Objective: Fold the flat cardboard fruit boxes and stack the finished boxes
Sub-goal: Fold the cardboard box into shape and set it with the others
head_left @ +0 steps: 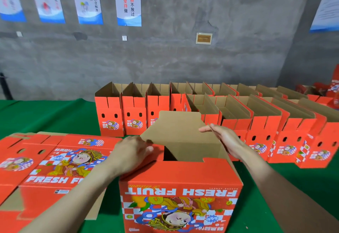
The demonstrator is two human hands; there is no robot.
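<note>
A red fruit box [180, 190] stands in front of me, printed side upside down, its flaps up. My left hand [134, 153] presses on the red left side flap, fingers curled over its edge. My right hand [222, 137] pinches the top edge of the right side flap, next to the tall brown back flap [176, 128]. A pile of flat red boxes [55, 165] lies at my left on the green table.
Two rows of finished open boxes [201, 108] stand side by side across the back of the green table [45, 117], from the middle to the right edge. More red cardboard [328, 89] lies at the far right. A grey wall with posters rises behind.
</note>
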